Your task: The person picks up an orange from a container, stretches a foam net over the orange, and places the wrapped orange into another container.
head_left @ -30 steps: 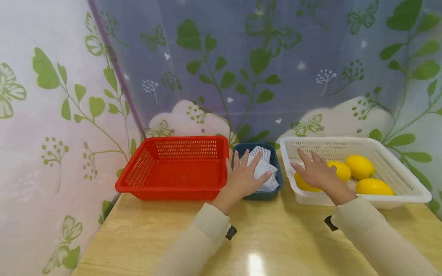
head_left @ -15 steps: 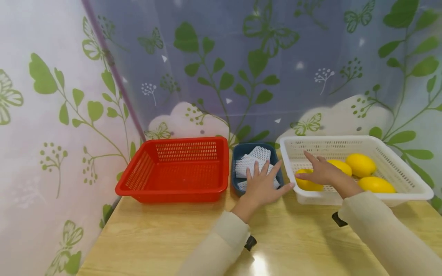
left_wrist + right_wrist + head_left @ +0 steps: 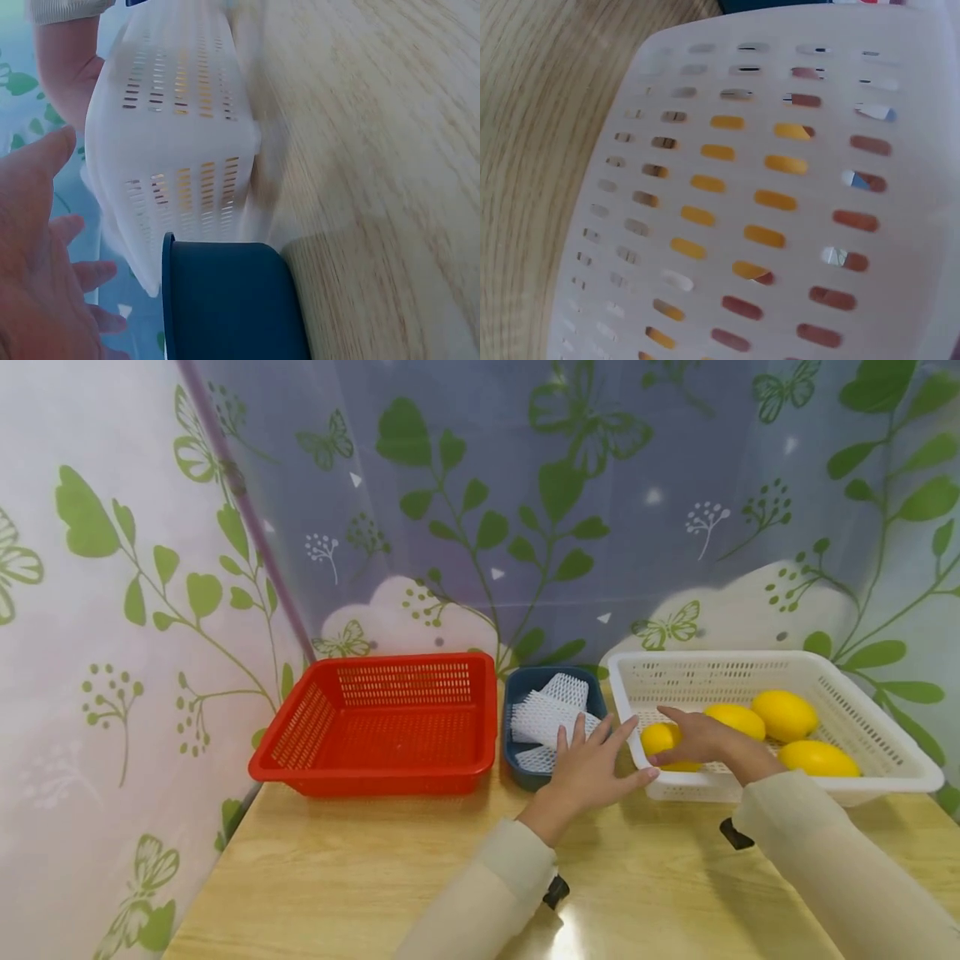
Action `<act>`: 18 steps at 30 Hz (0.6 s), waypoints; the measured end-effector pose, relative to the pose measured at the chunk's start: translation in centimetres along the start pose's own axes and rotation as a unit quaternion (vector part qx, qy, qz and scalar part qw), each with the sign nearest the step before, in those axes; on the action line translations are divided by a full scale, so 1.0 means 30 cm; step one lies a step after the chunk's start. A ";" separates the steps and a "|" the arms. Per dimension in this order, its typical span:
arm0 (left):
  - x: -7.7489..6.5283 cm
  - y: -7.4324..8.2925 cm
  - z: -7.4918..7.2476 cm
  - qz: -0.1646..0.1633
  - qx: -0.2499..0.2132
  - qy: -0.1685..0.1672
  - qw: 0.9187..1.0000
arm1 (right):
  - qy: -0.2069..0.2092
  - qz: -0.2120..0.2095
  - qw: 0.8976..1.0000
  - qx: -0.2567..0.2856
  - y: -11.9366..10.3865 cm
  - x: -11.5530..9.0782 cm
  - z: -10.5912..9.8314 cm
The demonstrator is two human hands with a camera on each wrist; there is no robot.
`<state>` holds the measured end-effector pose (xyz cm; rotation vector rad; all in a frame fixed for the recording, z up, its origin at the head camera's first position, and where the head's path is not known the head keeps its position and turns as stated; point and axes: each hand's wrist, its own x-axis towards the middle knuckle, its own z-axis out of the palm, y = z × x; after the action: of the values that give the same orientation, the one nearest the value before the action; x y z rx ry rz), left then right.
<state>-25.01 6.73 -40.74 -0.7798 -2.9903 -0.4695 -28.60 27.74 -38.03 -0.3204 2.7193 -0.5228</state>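
My right hand (image 3: pixel 705 739) reaches into the white basket (image 3: pixel 885 789), thumb and fingers around the leftmost lemon (image 3: pixel 660 739). Through the slots in the right wrist view, parts of fingers show beside yellow fruit. My left hand (image 3: pixel 588 772) is spread above the front right of a small dark blue bin (image 3: pixel 517 768), its thumb reaching toward the white basket's rim. White foam net sleeves (image 3: pixel 551 718) lie in that bin, partly covered by the fingers. In the left wrist view, the left hand (image 3: pixel 37 255) has straight, parted fingers and holds nothing.
More lemons (image 3: pixel 783 717) lie in the white basket to the right of my hand. A red slotted basket (image 3: pixel 375 772) stands left of the blue bin on the wooden table (image 3: pixel 337 877). Behind everything hangs a patterned curtain (image 3: pixel 465 527).
My left hand has moved right, from over the blue bin's left side to its front right, uncovering more sleeves. My right hand has lowered around the leftmost lemon.
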 end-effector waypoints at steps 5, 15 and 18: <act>-0.001 0.008 0.007 0.005 -0.002 -0.001 1.000 | -0.008 -0.014 1.000 -0.010 0.010 0.005 0.015; 0.005 0.002 0.020 0.016 0.003 -0.006 1.000 | -0.003 -0.019 1.000 -0.011 0.009 0.012 0.025; 0.006 -0.001 0.022 0.020 0.003 -0.003 1.000 | 0.003 -0.020 1.000 -0.016 0.013 0.021 0.029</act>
<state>-25.15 6.98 -41.35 -0.8412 -2.9747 -0.4566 -28.89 27.66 -39.13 -0.3842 2.7338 -0.4921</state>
